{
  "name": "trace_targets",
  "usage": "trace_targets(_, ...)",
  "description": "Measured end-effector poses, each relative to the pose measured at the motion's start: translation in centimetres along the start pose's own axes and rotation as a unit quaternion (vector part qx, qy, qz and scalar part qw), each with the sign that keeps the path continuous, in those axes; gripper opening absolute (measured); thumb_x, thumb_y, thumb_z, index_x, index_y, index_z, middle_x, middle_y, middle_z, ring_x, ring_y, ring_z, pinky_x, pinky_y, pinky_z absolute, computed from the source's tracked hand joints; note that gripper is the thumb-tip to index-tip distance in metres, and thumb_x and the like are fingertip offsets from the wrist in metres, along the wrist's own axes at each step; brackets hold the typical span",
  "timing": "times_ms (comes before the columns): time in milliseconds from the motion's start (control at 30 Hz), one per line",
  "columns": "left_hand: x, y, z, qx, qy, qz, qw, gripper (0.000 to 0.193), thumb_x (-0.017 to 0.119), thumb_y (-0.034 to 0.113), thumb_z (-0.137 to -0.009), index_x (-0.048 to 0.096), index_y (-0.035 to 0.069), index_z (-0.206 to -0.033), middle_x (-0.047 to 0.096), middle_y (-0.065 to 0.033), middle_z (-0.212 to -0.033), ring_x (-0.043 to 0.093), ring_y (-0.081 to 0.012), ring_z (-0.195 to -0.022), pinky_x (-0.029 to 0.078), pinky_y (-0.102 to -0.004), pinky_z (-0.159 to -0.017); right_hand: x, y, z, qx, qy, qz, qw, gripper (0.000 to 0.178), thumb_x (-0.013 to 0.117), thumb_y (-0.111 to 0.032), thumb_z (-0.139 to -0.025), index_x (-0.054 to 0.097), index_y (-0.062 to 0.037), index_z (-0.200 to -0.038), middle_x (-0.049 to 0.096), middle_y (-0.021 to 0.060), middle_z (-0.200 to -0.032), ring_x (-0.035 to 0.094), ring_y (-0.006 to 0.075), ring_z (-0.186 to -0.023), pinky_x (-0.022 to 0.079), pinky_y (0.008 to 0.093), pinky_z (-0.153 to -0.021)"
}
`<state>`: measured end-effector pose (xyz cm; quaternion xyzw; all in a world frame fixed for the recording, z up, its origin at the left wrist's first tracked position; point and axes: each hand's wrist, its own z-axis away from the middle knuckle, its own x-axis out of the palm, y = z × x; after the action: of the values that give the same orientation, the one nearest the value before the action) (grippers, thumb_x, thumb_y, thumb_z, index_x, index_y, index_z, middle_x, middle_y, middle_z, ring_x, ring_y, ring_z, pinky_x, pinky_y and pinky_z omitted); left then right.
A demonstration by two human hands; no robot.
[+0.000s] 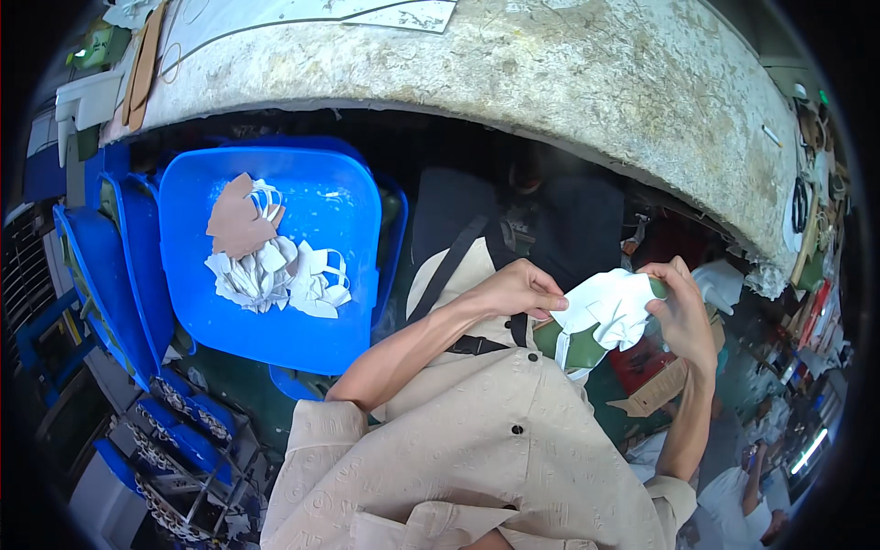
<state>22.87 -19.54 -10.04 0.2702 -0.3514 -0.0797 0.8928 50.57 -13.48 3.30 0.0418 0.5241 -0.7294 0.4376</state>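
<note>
Over my lap, both hands hold a bundle of thin, floppy white cut pieces (605, 298), with green material (582, 350) showing beneath and beside the white. My left hand (524, 289) is closed, its thumb and fingers pinching the left corner of the white material. On the other side, my right hand (686, 310) curls round the right end, thumb against the white and fingers behind a bit of green. A narrow white strip (562, 348) hangs down across the green. What these pieces belong to, I cannot tell.
To my left stands a shallow blue plastic seat or tub (339, 220), bearing a heap of white cut pieces (252, 280) and a brown piece (240, 225). A stained pale workbench (587, 82) curves across the front. A cardboard piece (653, 390) lies low at right.
</note>
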Motion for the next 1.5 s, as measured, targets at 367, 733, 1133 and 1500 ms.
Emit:
trace_targets(367,0.5,0.0,-1.3,0.053,0.008,-0.151,0.987,0.021,0.082,0.013,-0.086,0.078,0.0,-0.102,0.076,-0.009,-0.089,0.072,-0.0141,-0.08,0.059,-0.0285,-0.076,0.3,0.9,1.5,-0.014,0.007,0.013,1.0,0.031,0.07,-0.01,-0.083,0.062,0.0018,-0.111,0.046,0.0089,-0.093,0.049,0.0233,-0.089,0.041,0.0326,-0.082)
trace_targets(733,5.1,4.3,3.9,0.124,0.058,-0.273,0.952,0.054,0.077,0.025,-0.091,0.062,0.01,-0.14,0.076,-0.0189,-0.106,0.075,-0.0254,-0.089,0.058,-0.0357,-0.083,0.3,-0.1,2.3,0.002,0.029,0.013,1.0,0.033,0.068,0.004,-0.077,0.064,0.0003,-0.11,0.047,0.0092,-0.093,0.05,0.0239,-0.089,0.042,0.0326,-0.083)
trace_targets(1133,7.7,5.7,1.9,0.254,0.057,-0.275,0.926,0.074,0.077,0.048,-0.085,0.059,0.0,-0.138,0.072,-0.0297,-0.103,0.072,-0.0447,-0.091,0.056,-0.0432,-0.085,0.3,-0.3,3.0,-0.006,0.044,0.005,0.999,0.034,0.07,0.004,-0.077,0.065,-0.001,-0.11,0.047,0.0081,-0.093,0.049,0.0228,-0.089,0.041,0.0323,-0.081)
trace_targets(1500,7.4,4.6,-0.6,0.159,-0.082,-0.093,0.979,0.057,0.073,0.028,-0.097,0.056,-0.003,-0.141,0.071,-0.0107,-0.116,0.063,-0.0118,-0.102,0.051,-0.0281,-0.09,-0.2,-1.2,3.3,-0.003,0.01,0.028,1.0,0.049,0.069,0.013,-0.073,0.068,-0.0061,-0.118,0.043,0.0096,-0.091,0.047,0.0265,-0.084,0.044,0.0349,-0.079)
